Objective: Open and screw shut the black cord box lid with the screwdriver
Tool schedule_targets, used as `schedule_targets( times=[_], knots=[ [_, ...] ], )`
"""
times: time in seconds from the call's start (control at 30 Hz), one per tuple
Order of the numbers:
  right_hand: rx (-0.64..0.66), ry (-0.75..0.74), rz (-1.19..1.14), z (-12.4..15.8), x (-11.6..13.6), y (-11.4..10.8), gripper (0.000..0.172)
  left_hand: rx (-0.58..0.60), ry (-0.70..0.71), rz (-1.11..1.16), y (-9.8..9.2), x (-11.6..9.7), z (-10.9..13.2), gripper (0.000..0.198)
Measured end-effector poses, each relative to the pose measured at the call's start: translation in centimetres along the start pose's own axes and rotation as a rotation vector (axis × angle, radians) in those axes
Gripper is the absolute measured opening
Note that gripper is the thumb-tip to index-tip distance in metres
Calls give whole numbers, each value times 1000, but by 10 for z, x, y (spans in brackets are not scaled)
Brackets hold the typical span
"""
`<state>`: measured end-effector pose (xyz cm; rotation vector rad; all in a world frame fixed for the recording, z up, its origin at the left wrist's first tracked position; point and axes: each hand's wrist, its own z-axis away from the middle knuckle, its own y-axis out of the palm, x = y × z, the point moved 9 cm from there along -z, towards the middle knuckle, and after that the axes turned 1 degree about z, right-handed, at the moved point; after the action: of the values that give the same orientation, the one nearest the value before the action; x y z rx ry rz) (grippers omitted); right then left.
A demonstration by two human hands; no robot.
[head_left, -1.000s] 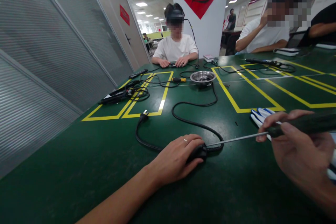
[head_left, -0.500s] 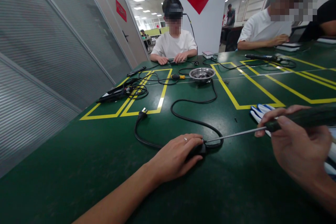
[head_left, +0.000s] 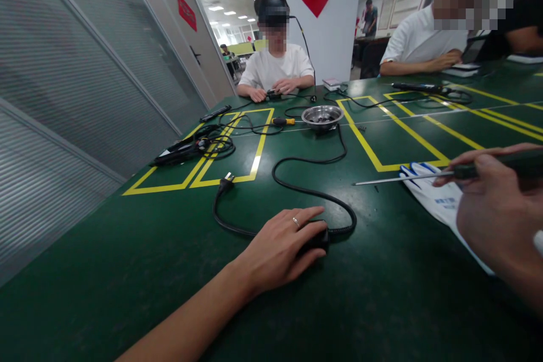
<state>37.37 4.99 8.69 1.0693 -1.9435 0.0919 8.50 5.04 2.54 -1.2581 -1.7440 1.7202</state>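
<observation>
My left hand [head_left: 284, 249] lies over a small black box [head_left: 323, 237] on a black power cord [head_left: 311, 193], holding it down on the table between thumb and fingers. Most of the box is hidden under the hand. A two-blade plug [head_left: 227, 182] ends the cord on the left. My right hand [head_left: 496, 203] grips a screwdriver [head_left: 407, 179] by its dark green handle. Its long shaft points left, and the tip hangs clear of the box, above and to the right of it. Beneath the right hand lies a white glove with blue trim [head_left: 436, 195].
A metal bowl [head_left: 322, 117] with small dark parts stands mid-table beside a yellow-and-black screwdriver [head_left: 283, 121]. A tiny screw-like piece [head_left: 376, 188] lies near the glove. Bundled black cables [head_left: 190, 150] rest at left. Two people [head_left: 278, 68] sit across the green table [head_left: 127, 260].
My right hand has drawn the screwdriver up and right, lifting its tip off the black box. The left index finger has lifted and stretched out slightly. The whole view has shifted a little.
</observation>
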Motion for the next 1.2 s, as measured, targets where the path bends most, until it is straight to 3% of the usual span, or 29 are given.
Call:
schedule_targets(
  times=[0.07, 0.17, 0.3, 0.43, 0.73, 0.83, 0.93, 1.0, 1.1, 1.2],
  knots=[
    [-39, -154, 58, -3, 9, -5, 22, 28, -3, -8, 2, 0, 0, 39],
    [-18, -239, 105, -1, 15, -4, 30, 10, -33, -17, -6, 3, 1, 49],
    [6, -227, 197, 2, 17, -2, 29, 56, -89, -73, -20, 11, 1, 37],
    [46, -129, 301, 2, 8, 0, 18, 150, -123, -63, -18, 18, 4, 33],
    [26, -87, 343, 4, 8, 0, 13, 9, -136, 129, -7, 25, 3, 36],
    [-41, -88, 292, -1, 10, -5, 12, -26, -180, 208, -2, 29, 3, 38],
    [-82, -2, 193, -5, 8, -7, 12, -82, -231, 288, -2, 34, 6, 43],
    [-60, 116, 72, -2, 1, -4, 14, -164, -277, 313, -9, 41, 8, 34],
    [15, 286, -123, 13, -9, 8, 15, -299, -324, 314, -23, 50, 11, 21],
    [140, 417, -184, 36, -17, 23, 11, -344, -326, 316, -27, 54, 11, 20]
  ],
)
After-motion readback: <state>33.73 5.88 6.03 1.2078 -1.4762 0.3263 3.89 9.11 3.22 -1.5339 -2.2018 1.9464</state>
